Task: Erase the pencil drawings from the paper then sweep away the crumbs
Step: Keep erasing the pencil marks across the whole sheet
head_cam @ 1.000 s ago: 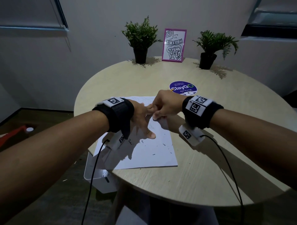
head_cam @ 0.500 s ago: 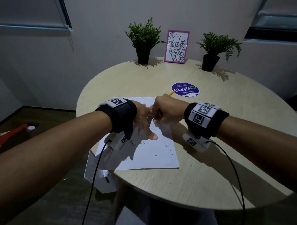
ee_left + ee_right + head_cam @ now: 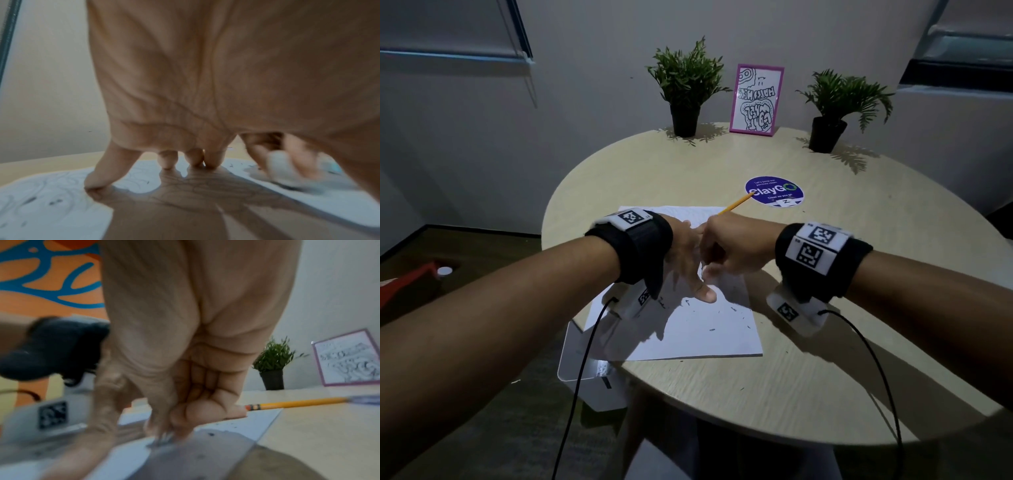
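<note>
The paper (image 3: 688, 329) is lying flat at the near-left part of the round worktop (image 3: 825, 342), its left corner reaching the edge. Faint pencil drawings (image 3: 51, 181) are showing on the far part of the sheet, so erasing is judged partly done. Dark crumbs (image 3: 732, 310) are sitting scattered on the near half, a few on the bare worktop too.

The right hand (image 3: 736, 246) is curling its fingers (image 3: 164, 426) and pinching a whitish eraser (image 3: 283, 165) down onto the sheet; both wrist views are blurred there, so the exact grip is hard to read. The left hand (image 3: 685, 260) is bracing the paper just beside it, fingers (image 3: 98, 175) spread with tips pressing on the sheet, thumb pointing toward the near side.

A yellow pencil (image 3: 736, 204) is lying beyond the right hand, its tip toward a round purple sticker (image 3: 774, 192). Two potted plants (image 3: 686, 89) and a pink-framed picture (image 3: 756, 99) are standing at the far edge. A white box (image 3: 592, 377) is sitting below the worktop's near-left edge.

Risks, as judgement: hard rubbing close to the bracing fingers could be wrinkling or tearing the sheet if the left hand slips. The overhanging corner could be letting the paper slide off. Sweeping carelessly later could be smearing graphite crumbs across clean paper or knocking the pencil away.
</note>
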{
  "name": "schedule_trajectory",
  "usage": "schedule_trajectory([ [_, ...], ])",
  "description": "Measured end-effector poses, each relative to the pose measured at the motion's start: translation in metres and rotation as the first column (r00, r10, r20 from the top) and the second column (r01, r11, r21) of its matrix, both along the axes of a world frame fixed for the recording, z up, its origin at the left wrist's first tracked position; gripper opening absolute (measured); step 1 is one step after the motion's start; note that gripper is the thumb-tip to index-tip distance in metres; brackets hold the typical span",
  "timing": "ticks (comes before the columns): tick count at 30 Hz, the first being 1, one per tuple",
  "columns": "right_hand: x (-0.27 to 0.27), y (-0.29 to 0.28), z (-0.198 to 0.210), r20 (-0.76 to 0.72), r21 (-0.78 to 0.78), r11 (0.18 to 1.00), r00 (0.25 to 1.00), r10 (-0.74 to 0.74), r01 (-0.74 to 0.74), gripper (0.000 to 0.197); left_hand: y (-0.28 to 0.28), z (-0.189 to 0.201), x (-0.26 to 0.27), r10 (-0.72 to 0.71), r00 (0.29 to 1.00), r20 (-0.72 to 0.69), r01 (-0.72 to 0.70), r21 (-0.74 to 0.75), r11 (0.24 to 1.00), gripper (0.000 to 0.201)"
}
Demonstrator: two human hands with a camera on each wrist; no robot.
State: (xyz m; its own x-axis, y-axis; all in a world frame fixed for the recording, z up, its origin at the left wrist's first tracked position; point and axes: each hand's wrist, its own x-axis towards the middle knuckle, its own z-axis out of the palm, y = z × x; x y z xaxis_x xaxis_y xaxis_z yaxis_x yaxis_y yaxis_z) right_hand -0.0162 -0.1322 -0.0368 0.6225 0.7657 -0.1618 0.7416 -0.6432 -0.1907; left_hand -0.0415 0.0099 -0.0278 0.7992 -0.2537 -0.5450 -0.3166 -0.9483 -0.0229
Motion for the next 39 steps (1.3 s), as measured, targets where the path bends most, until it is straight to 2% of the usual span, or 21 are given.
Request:
schedule_trajectory([
  [2,0.01,0.002,0.005,0.096,0.025,0.999,0.994,-0.051,0.048,0.019,0.0,0.001,-0.002,0.009,1.0,0.017,-0.009,-0.014,1.0,0.109],
  [4,0.016,0.003,0.007,0.142,0.064,0.993,0.984,-0.111,0.103,0.017,0.0,0.002,-0.005,0.031,0.999,0.034,-0.03,-0.033,0.999,0.114],
  [7,0.007,0.002,0.007,0.125,0.037,0.998,0.991,-0.055,0.051,0.012,0.001,0.003,-0.006,0.026,0.999,0.031,-0.024,-0.039,0.999,0.11],
  [11,-0.005,-0.004,0.015,-0.035,-0.012,1.0,0.999,0.01,-0.011,0.015,0.004,-0.002,-0.002,-0.007,0.999,0.032,0.009,-0.066,0.998,0.107],
  [16,0.018,0.002,0.012,0.11,0.056,0.99,0.985,-0.133,0.128,0.014,0.007,-0.007,0.001,-0.019,0.999,0.045,0.022,-0.063,0.998,0.124],
  [19,0.009,0.001,0.008,0.149,0.035,0.996,0.985,-0.083,0.079,0.011,0.006,-0.005,0.0,-0.009,0.999,0.046,0.012,-0.051,0.999,0.12],
  [23,0.0,-0.005,0.013,-0.01,-0.003,0.999,0.999,-0.038,0.038,0.014,0.004,-0.002,-0.002,-0.015,0.999,0.037,0.017,-0.055,0.998,0.115],
  [27,0.02,-0.001,0.012,0.08,0.055,0.985,0.982,-0.169,0.164,0.016,0.007,-0.009,0.0,-0.022,0.998,0.059,0.027,-0.088,0.996,0.127],
  [29,0.017,0.002,0.011,0.123,0.054,0.983,0.976,-0.179,0.173,0.015,0.007,-0.008,-0.001,-0.023,0.998,0.059,0.027,-0.07,0.997,0.123],
  [34,-0.004,0.002,0.009,0.035,0.001,0.999,0.999,-0.038,0.038,0.015,0.003,-0.001,-0.004,-0.041,0.997,0.058,0.043,-0.037,0.998,0.109],
  [36,0.009,0.0,0.009,0.028,0.021,0.993,0.993,-0.116,0.115,0.018,0.005,-0.005,-0.002,-0.037,0.998,0.054,0.04,-0.062,0.997,0.115],
  [39,0.027,-0.003,0.007,0.032,0.101,0.959,0.963,-0.269,0.264,0.038,0.009,-0.013,0.005,-0.037,0.998,0.053,0.042,-0.09,0.995,0.131],
])
